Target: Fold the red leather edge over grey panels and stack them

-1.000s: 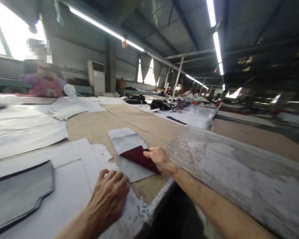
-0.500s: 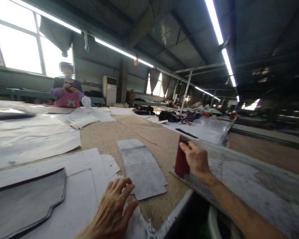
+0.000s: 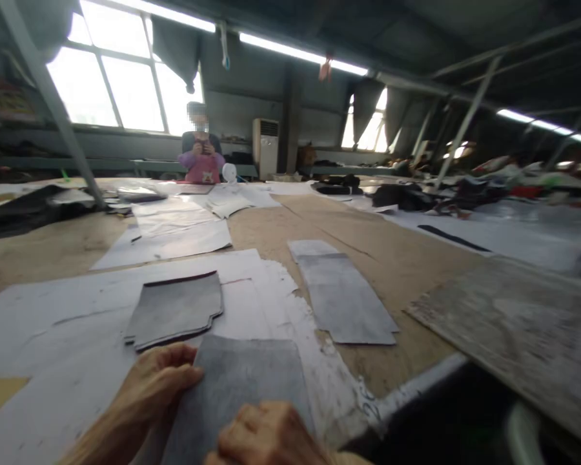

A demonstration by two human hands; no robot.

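Foremost, our left grip (image 3: 162, 378) pinched the grey panel (image 3: 252, 368) by its left edge, our right grip (image 3: 271, 436) curled over it, its hold unclear, the panel over white paper (image 3: 101, 316), near the notched stack (image 3: 179, 310).

"Where's the stack of pieces (image 3: 179, 309)?"
"On the paper (image 3: 91, 352), beyond and left of the panel (image 3: 252, 369) under the right hand (image 3: 271, 434)."
"And right of that?"
"A second piece (image 3: 345, 296), on the table (image 3: 266, 234). Behind the table is a person (image 3: 201, 160), left of the air conditioner (image 3: 266, 154)."
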